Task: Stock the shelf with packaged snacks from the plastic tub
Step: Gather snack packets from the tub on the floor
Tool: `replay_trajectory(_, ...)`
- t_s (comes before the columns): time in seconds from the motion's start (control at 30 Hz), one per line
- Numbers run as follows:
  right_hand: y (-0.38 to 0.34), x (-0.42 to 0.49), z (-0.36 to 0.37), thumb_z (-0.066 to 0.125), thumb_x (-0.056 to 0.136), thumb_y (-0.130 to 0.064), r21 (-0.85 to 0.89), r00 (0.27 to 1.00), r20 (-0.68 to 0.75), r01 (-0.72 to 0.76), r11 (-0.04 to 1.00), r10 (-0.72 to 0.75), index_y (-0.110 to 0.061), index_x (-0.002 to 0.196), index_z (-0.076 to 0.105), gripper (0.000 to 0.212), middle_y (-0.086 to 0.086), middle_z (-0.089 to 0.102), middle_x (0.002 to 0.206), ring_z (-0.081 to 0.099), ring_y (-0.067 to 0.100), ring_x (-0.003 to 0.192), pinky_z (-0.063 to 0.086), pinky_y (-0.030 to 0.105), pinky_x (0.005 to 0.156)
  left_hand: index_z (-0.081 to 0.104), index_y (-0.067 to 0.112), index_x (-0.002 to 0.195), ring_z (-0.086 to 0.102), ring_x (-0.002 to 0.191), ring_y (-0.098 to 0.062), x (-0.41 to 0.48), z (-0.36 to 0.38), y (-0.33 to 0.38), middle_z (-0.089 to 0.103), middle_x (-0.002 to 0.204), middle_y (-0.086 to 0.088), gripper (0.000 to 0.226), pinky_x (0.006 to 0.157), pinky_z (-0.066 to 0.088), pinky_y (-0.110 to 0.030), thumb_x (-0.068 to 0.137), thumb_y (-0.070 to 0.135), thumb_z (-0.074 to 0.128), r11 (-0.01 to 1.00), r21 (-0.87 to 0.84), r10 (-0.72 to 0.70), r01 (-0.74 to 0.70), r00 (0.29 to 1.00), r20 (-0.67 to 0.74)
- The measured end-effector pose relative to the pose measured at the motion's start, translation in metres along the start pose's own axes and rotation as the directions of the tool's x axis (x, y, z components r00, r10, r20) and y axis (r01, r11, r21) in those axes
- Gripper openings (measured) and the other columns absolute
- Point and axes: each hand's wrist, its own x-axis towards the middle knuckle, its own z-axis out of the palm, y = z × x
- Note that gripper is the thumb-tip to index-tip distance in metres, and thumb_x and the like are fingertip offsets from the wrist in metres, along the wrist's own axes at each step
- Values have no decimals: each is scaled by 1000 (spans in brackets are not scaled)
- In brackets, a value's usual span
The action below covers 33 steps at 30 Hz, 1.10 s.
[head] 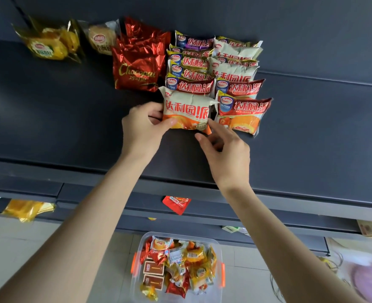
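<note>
Head view: left hand (144, 125) grips pack (186, 112) by its left end, right hand (226, 149) at its right corner, hold unclear, pack heading its row toward shelf (71, 117) front edge; light, soft, crushable, so hold the ends.

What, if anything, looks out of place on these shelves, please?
On the upper shelf, the yellow packet at far left lies tilted, apart from the neat rows. Below, a red sachet and a gold wrapper seem to overhang the lower shelf.

Snacks on shelf (49, 106), tub (209, 296) below
2 rows of pie packs (191, 86) sit side by side, Chocopie packs (137, 73) to their left; tub on the floor (16, 248).
</note>
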Motion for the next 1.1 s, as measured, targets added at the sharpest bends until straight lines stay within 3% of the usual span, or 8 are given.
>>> replay_trajectory(0.23,-3,1,0,58,92,-40,-41,1000,13,-1,999,2,-27,127,59,37,-7,61,81,55,12,71,46,28,63,69,13,110,60,75,2,-2,3,-5,69,100,2,31,64,44,-1,80,17,76,1000,-15,-10,9,999,-39)
replay_trajectory(0.37,-5,0,-1,59,91,-41,-2,999,-10,-31,1000,31,-20,128,58,43,-5,61,83,57,14,74,52,35,70,61,15,123,55,72,4,-9,-1,-7,62,115,-1,45,61,39,3,82,26,75,999,20,-28,29,998,-65)
replay_trajectory(0.6,-11,-6,-7,63,90,-37,64,997,-22,-77,995,79,-16,114,62,32,-19,52,71,55,7,70,48,25,70,61,17,121,55,71,10,-41,-17,-14,61,115,-1,41,72,44,-10,83,30,73,997,-31,-68,66,995,-68)
replay_trajectory(0.77,-8,-7,-29,68,86,-33,108,961,-242,-111,988,134,-24,94,58,16,-10,55,91,55,1,73,44,18,68,58,14,124,55,75,4,-45,-32,-10,61,114,1,46,70,43,-10,84,32,71,994,-48,-95,95,995,-12)
replay_trajectory(0.87,8,3,-44,70,83,-35,131,919,-293,-234,963,263,-18,112,54,38,-3,49,108,53,16,101,43,20,82,56,12,129,60,90,-8,-38,-35,-7,62,119,-3,53,80,46,-20,84,35,72,992,-38,-119,121,992,35)
replay_trajectory(0.93,19,13,-48,71,79,-46,80,912,-219,-338,938,347,-14,122,51,58,2,54,119,50,23,113,43,35,97,53,12,132,59,99,-12,-32,-32,-6,60,125,-5,59,86,48,-26,82,37,72,989,-17,-144,146,987,77)
replay_trajectory(1.03,21,29,-45,67,75,-62,2,908,-77,-413,911,412,-16,124,52,69,2,59,123,50,27,120,38,47,104,50,9,135,57,109,-15,-23,-21,-2,58,129,-7,66,83,43,-23,81,38,74,988,29,-154,152,982,111)
replay_trajectory(1.1,17,38,-44,66,65,-70,-22,903,-13,-430,903,429,-20,116,58,72,0,64,117,53,28,117,40,48,103,54,6,130,56,105,-13,-16,-14,4,60,123,-4,62,80,40,-22,80,36,76,990,33,-141,138,983,121)
